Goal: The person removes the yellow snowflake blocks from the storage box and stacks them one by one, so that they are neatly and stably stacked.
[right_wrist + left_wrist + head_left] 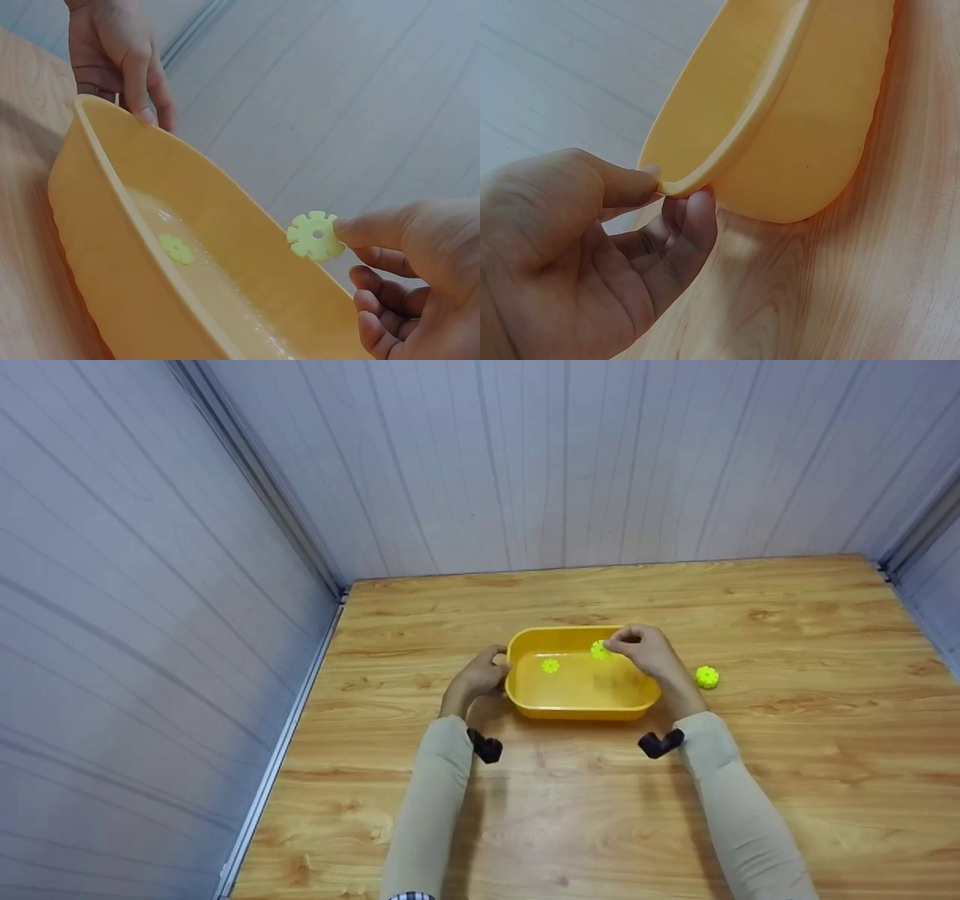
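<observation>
A yellow plastic basin stands on the wooden table. My left hand pinches its left rim between thumb and fingers, which the left wrist view shows close up. Over the basin, my right hand pinches a yellow-green notched disc with a small hole in its centre. A second notched disc of the same kind lies flat on the basin's floor, toward the left. To the right of the basin, beside my right wrist, a small heap of yellow-green discs sits on the table.
The wooden tabletop reaches back to a pale panelled wall. Another panelled wall runs along the left side. A dark camera mount sticks out inward from each sleeve near the basin's front.
</observation>
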Demonstrator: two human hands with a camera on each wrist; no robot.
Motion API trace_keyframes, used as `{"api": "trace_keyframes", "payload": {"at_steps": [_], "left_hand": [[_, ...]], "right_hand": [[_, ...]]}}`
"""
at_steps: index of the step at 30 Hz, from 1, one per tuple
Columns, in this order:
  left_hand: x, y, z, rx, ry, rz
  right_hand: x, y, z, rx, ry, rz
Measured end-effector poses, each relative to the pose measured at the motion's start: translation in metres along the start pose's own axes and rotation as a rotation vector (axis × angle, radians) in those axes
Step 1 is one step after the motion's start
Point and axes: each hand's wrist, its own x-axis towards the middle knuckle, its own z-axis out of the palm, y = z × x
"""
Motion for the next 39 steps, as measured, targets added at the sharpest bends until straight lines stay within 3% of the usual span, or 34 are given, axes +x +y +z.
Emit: {"api": "trace_keyframes", "payload": {"at_steps": [11,21,39], "left_hand": [[0.0,-0.002,0.001,-0.012,-0.001,0.021],[0.0,-0.001,0.002,-0.021,0.012,-0.002],[0.0,-0.002,0.0,-0.01,0.008,0.012]], "right_hand": [[-0.008,0.006,-0.019,-0.015,0.043,-0.041],[-0.015,0.015,-0.039,-0.041,0.085,-0.003],[-0.031,0.044,-0.071,-0.043,0.145,0.061]]}}
